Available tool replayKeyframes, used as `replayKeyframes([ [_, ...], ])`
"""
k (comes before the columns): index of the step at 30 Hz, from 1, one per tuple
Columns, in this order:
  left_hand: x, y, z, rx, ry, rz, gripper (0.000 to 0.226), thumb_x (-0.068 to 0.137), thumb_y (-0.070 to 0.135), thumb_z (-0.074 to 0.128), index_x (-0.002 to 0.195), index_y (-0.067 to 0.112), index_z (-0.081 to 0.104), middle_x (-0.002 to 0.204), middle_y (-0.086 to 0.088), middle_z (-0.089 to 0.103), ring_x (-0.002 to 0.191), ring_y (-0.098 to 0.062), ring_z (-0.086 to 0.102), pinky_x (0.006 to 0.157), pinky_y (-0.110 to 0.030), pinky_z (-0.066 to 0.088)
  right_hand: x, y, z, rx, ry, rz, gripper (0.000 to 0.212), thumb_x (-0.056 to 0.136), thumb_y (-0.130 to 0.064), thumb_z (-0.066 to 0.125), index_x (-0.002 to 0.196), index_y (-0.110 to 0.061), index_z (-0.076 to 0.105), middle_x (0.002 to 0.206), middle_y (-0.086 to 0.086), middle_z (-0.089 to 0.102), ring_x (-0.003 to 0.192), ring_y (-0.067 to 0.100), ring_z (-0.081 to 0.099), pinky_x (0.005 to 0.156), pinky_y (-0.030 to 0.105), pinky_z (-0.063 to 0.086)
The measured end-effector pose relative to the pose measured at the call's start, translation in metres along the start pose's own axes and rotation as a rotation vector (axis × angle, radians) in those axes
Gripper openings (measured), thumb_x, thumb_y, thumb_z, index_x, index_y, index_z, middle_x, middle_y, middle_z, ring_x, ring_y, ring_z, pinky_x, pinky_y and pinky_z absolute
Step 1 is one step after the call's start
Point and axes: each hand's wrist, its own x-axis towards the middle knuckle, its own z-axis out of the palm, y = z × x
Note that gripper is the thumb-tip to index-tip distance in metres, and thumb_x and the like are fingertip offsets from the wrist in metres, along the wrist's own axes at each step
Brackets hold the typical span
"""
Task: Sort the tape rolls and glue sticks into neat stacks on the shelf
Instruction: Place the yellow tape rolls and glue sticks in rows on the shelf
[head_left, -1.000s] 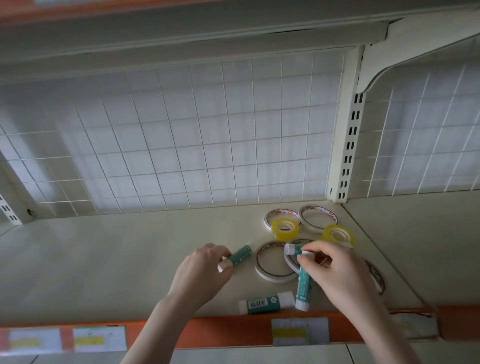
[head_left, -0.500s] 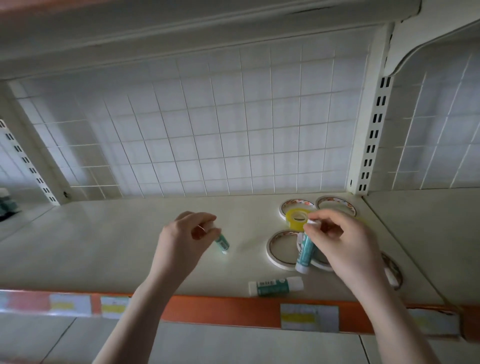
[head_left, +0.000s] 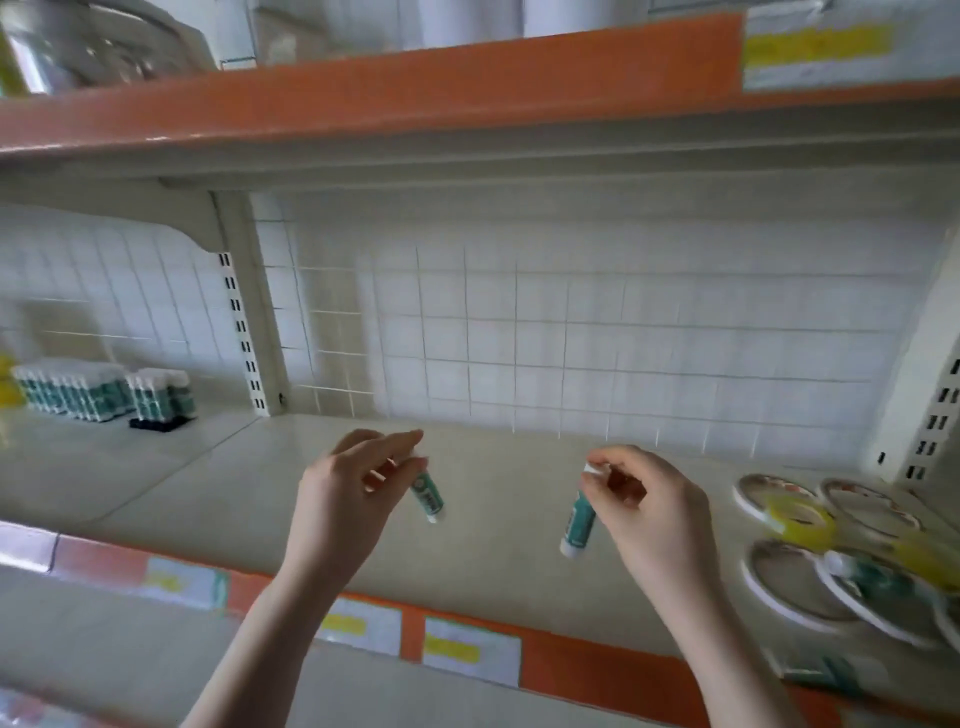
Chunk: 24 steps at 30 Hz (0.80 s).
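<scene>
Presently, head view, sole entry: my left hand (head_left: 345, 499) pinches one glue stick (head_left: 427, 496) by its upper end, the stick hanging nearly upright, foot tilted toward the shelf's (head_left: 208, 483) front edge and clear of the surface. My right hand (head_left: 652, 512) pinches a second glue stick (head_left: 578, 522) at its white cap, long axis likewise near vertical, also off the surface. Both sticks hang over the middle of the shelf, well apart from each other. Standing glue sticks (head_left: 101, 389), packed in rows, occupy the neighbouring shelf bay toward the back left, beyond the upright post (head_left: 249, 322); I judge that the destination. It lies left of both hands, the left hand nearer, so I judge the left stick goes first. Tape rolls (head_left: 831, 551), unstacked and overlapping, lie at the shelf's right end, just beside the right hand, with a third glue stick (head_left: 865, 574), blurred, lying across them.
</scene>
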Motion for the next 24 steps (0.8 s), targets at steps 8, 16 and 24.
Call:
replayKeyframes([
  [8,0.026,-0.122,-0.117,0.061,0.042,-0.034,0.021,0.074,0.010,0.077,0.092,0.018,0.074,0.078,0.012,0.061,0.065,-0.001,0.060,0.062,-0.009,0.046,-0.007,-0.093,0.158,0.036,-0.068,0.012,0.013,0.072,-0.010,0.077,0.081,-0.017,0.069,0.075,-0.002,0.067,0.068,0.018,0.063,0.066,0.030,0.045],
  [16,0.046,-0.227,-0.203,0.199,0.061,-0.091,0.022,0.073,0.012,0.078,0.092,0.021,0.075,0.078,0.016,0.061,0.069,-0.003,0.060,0.062,-0.016,0.048,0.010,-0.166,0.280,0.041,-0.226,-0.041,0.012,0.075,-0.010,0.072,0.078,-0.020,0.067,0.072,-0.005,0.064,0.068,0.017,0.060,0.061,0.028,0.042],
  [24,0.079,-0.331,-0.257,0.280,0.093,-0.136,0.020,0.073,0.014,0.078,0.093,0.020,0.075,0.076,0.014,0.060,0.059,-0.002,0.058,0.064,-0.025,0.052,0.041,-0.216,0.404,0.054,-0.317,-0.115,0.009,0.077,-0.014,0.071,0.085,-0.019,0.069,0.075,-0.005,0.065,0.069,0.013,0.059,0.062,0.023,0.039],
])
